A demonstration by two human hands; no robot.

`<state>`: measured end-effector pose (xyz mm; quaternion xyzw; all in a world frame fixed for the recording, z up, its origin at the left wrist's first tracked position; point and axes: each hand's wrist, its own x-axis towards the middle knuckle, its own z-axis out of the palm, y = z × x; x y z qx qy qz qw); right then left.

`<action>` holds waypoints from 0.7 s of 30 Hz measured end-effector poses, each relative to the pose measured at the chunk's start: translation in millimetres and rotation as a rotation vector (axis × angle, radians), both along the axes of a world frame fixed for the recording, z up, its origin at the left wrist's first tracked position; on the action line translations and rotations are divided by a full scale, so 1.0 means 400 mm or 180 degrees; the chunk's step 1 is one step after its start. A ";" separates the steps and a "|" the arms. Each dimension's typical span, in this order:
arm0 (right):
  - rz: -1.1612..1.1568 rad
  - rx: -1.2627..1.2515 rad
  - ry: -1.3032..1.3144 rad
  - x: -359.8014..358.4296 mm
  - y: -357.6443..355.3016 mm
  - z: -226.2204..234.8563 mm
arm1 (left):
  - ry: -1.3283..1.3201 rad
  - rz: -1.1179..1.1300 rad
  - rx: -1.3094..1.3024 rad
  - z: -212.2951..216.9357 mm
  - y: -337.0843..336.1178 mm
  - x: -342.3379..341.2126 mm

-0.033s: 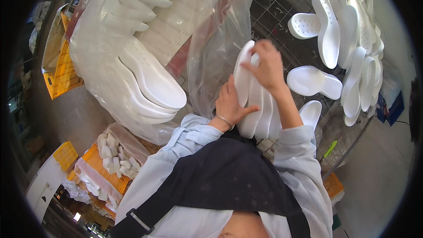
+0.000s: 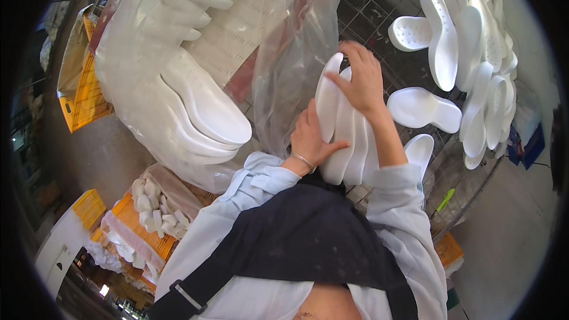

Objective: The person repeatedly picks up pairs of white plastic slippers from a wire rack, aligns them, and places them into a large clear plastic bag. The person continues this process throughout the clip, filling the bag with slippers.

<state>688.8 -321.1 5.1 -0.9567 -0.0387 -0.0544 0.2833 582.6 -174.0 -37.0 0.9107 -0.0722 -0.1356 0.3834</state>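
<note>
A row of white shoe soles (image 2: 342, 133) stands on edge, pressed side by side, just in front of my body. My left hand (image 2: 311, 139) clasps the row from the left, its thumb laid across the near part and its fingers along the outer sole. At the far end, my right hand (image 2: 363, 80) curves over the toes; its thumb rests by the leftmost soles and its fingers reach over the tips. The palm side of the right hand is hidden. More white soles (image 2: 204, 104) lie stacked inside a clear plastic bag (image 2: 133, 92) on the left.
Loose white soles (image 2: 441, 41), some with holes, pile on a wire-mesh rack (image 2: 361, 15) at the right. A printed sheet (image 2: 234, 29) lies by the bag. Orange crates (image 2: 139, 216) hold more white pieces at lower left. A green tool (image 2: 445, 200) sits near the rack's edge.
My right hand has shifted slightly up and outward, its fingers spreading farther over the sole tips. My left hand and the row of soles stay in place.
</note>
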 end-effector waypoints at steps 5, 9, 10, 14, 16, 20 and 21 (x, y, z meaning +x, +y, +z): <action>0.1138 -0.0600 0.1044 -0.140 0.024 0.053 | 0.0153 0.0025 -0.0543 -0.024 -0.007 0.025; -0.0371 -0.0252 0.0597 -0.373 -0.044 0.039 | 0.0213 -0.0317 -0.1443 -0.031 0.021 0.025; -0.1096 -0.0435 0.0422 -0.415 -0.065 0.016 | 0.0317 -0.0420 -0.1653 -0.028 0.029 0.021; -0.1782 0.1542 0.1324 -0.478 -0.149 -0.071 | 0.1413 -0.0716 -0.1572 0.005 0.032 -0.011; -0.1996 0.1450 0.1474 -0.470 -0.171 -0.062 | 0.0779 -0.0991 -0.1272 0.033 0.012 -0.033; -0.1357 0.1553 0.1063 -0.391 -0.160 0.112 | 0.0871 -0.0549 -0.1177 0.120 0.022 -0.088; -0.0944 0.0622 0.0960 -0.341 -0.142 0.163 | 0.0711 -0.0229 -0.1358 0.141 0.048 -0.094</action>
